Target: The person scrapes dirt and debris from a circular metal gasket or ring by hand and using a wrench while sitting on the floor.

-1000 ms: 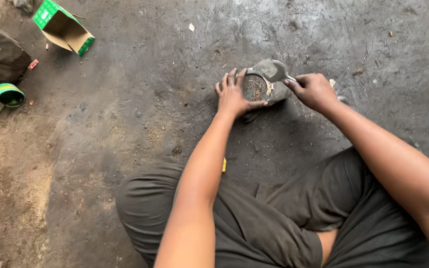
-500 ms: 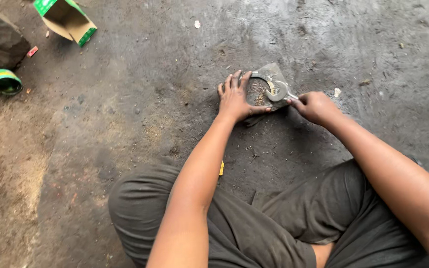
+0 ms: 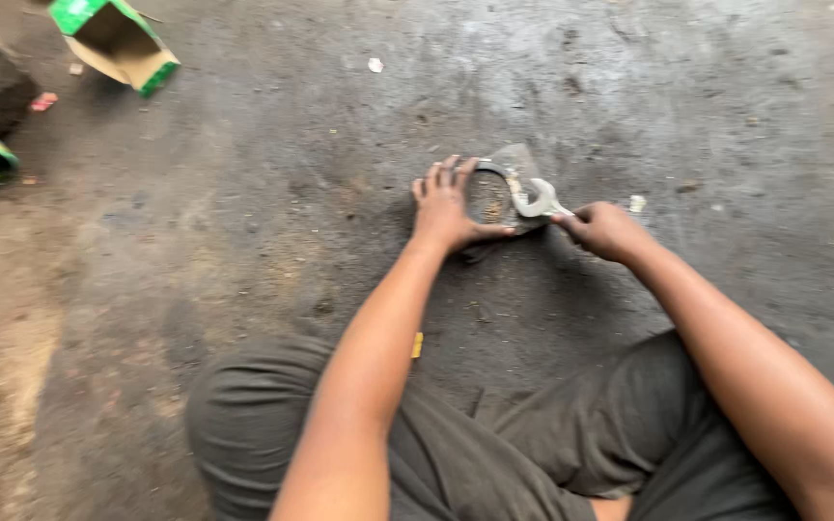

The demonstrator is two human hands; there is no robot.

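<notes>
the person is sitting on the grimy concrete floor (image 3: 243,222), and the grey metal housing (image 3: 518,164) is lying flat on it with nothing clamping it, so if the wrench slips off, it is going to skid or the knuckles are going to scrape the floor (that is my guess). the left hand (image 3: 451,207) is pressing down on the housing's round opening, fingers spread narrow over the rim and thumb hooked along its near edge; the part is sitting at about two o'clock from that palm, touching it. the right hand (image 3: 605,232) is closing in a fist round the handle of an open-ended wrench (image 3: 536,200), whose head is resting on the housing at ten o'clock from the fist.
</notes>
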